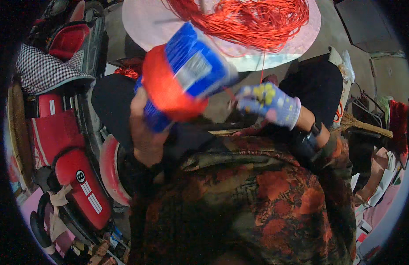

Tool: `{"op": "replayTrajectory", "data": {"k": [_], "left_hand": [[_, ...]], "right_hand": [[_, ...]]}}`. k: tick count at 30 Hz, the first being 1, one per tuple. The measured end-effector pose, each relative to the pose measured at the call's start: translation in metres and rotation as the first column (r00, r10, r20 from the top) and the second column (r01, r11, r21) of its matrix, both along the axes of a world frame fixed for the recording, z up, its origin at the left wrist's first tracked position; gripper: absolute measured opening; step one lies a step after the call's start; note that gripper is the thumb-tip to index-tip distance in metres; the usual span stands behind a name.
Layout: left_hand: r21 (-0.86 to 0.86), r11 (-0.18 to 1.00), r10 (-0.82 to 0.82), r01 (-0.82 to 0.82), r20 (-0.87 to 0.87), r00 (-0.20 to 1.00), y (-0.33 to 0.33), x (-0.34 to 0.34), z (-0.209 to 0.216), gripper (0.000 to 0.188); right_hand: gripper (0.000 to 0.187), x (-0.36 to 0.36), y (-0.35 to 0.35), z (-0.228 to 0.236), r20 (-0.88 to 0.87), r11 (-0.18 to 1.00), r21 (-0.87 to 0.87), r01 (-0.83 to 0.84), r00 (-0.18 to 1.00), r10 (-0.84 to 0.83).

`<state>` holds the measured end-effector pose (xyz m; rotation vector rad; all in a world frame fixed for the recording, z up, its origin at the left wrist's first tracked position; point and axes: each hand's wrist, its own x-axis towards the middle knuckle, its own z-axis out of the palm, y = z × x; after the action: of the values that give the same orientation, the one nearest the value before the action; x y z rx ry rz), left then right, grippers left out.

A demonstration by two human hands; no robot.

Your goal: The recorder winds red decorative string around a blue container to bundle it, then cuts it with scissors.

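My bare left hand [147,137] grips a blue block-shaped pack [200,70] with a pale label. A thick band of wound orange-red cord [162,81] wraps round the pack's middle. Both are blurred by motion, and most of my left fingers are hidden behind them. To the right, my right hand [270,106], in a lilac flowered glove, has its fingers closed on a strand of the red cord [228,92]. Ahead, a big loose heap of the same cord [262,22] lies on a round pinkish board [140,26]. One strand hangs from its near edge toward my right hand.
On the left stand a red-and-black toy car [81,185], a checked cloth [50,70] and a red round-rimmed thing [114,170]. A straw broom [367,126] lies at the right, near red tinsel-like material [398,123] and papers. My dark-trousered knees flank the work.
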<state>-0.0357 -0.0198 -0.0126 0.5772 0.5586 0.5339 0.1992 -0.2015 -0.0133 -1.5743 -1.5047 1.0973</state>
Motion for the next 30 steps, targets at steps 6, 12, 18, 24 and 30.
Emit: {"op": "replayTrajectory", "data": {"k": [6,12,18,24,30], "left_hand": [[0.418,0.746,-0.275,0.518,-0.515,0.812,-0.007,0.025,0.001,0.036],[0.125,0.710,-0.673,0.693,-0.168,0.720,-0.012,0.018,0.021,0.043],[-0.067,0.956,-0.262,0.285,0.238,0.935,-0.013,0.014,0.015,0.045],[0.587,0.757,0.045,0.288,-0.485,0.873,-0.005,0.012,-0.008,0.042],[0.213,0.681,-0.610,0.701,-0.366,0.703,-0.013,0.017,0.019,0.043]], "right_hand": [[0.021,0.006,0.016,0.046,0.456,0.930,0.164,-0.330,0.861,0.225],[0.019,0.031,0.042,0.021,-0.102,0.997,0.045,-0.065,0.992,0.069],[0.025,0.022,0.001,-0.010,-0.283,0.992,-0.126,-0.004,0.958,-0.032],[0.015,-0.006,0.001,0.042,0.393,0.914,0.234,-0.331,0.892,0.222],[0.021,0.027,0.045,0.043,0.017,0.995,0.099,0.022,1.000,-0.024]]}}
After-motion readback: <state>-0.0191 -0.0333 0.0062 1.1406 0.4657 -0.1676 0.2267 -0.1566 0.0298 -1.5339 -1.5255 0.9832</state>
